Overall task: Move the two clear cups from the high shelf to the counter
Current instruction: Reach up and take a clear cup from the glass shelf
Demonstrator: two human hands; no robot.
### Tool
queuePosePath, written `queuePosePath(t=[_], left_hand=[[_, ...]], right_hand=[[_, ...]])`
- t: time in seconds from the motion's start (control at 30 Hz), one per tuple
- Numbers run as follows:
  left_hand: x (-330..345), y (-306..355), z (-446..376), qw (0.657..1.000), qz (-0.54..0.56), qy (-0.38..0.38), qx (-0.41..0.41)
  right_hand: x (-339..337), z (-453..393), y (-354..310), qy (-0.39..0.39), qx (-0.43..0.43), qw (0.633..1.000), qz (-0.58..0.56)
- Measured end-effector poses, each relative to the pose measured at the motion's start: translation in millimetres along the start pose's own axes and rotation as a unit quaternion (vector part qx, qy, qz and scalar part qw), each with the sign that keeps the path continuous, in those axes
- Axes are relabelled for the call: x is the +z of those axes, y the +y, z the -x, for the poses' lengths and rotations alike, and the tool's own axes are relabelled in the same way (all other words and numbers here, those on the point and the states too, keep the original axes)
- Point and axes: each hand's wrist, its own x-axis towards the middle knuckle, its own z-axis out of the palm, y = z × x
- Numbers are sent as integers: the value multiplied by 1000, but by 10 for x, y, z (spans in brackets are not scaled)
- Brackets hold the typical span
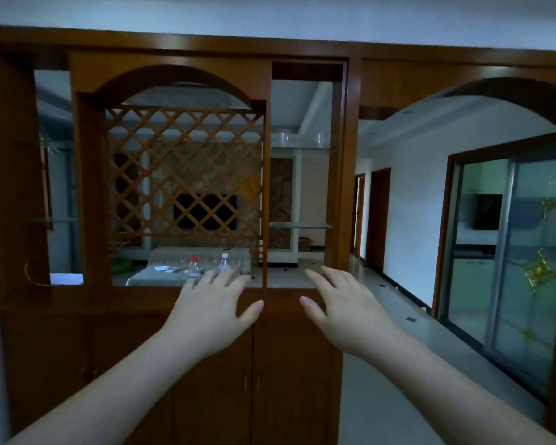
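From the head camera, two clear cups stand on the high glass shelf [299,148] in the narrow bay of the wooden cabinet [305,348]: the left cup [283,137] near the bay's left side, the right cup [320,139] near its right. Both hands are raised low in front, palms forward. The left hand [217,311] has its grip spread and empty; the right hand [341,308] likewise. The cups sit well above and beyond both hands. The worktop [289,295] lies just behind the fingertips.
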Motion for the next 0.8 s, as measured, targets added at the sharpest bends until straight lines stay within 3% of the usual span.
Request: queuePosePath(t=[0.33, 0.8], left_hand=[[595, 528, -509, 997, 8, 35, 66], [1326, 1402, -1841, 996, 5, -8, 88]], right_hand=[[308, -137, 672, -21, 40, 998, 53], [632, -899, 2081, -25, 35, 999, 21]])
